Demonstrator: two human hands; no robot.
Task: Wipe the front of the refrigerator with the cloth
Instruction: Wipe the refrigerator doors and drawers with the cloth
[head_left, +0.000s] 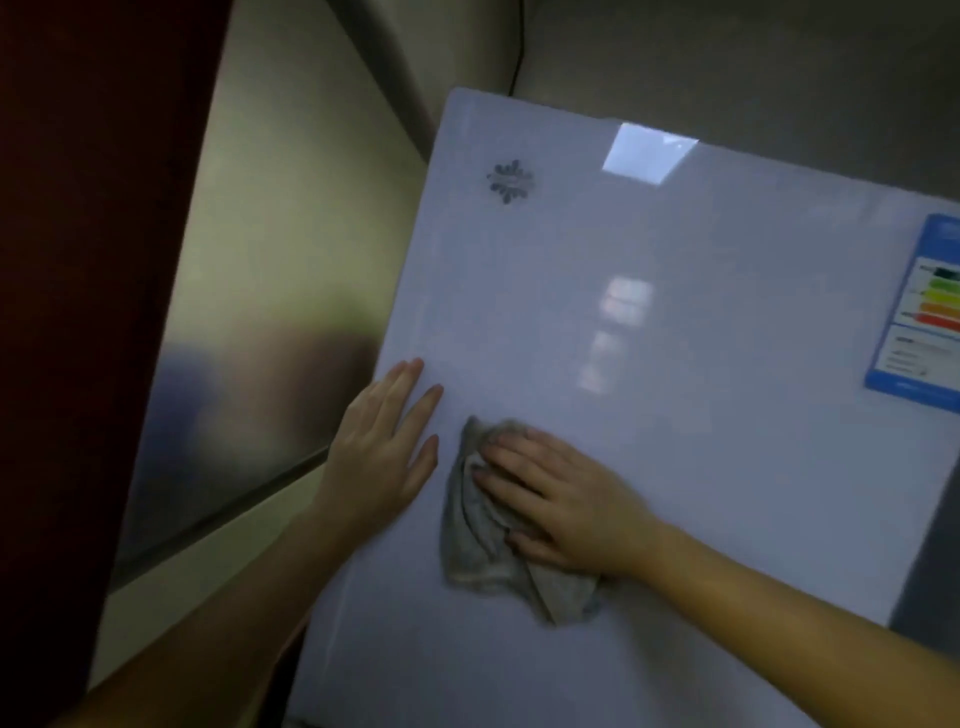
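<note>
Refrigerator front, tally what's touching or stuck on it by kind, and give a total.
Bare hands: 2, left hand, right hand
Crumpled grey cloth: 1
Blue colour-barred energy label: 1
Grey snowflake-shaped emblem: 1
Total: 5

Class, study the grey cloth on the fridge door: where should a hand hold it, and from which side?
Take the cloth at its bunched middle folds, coming onto the refrigerator door from the front, palm flat, as the right hand does. It lies spread against an upright face; its loose lower corner would probably trail.
</note>
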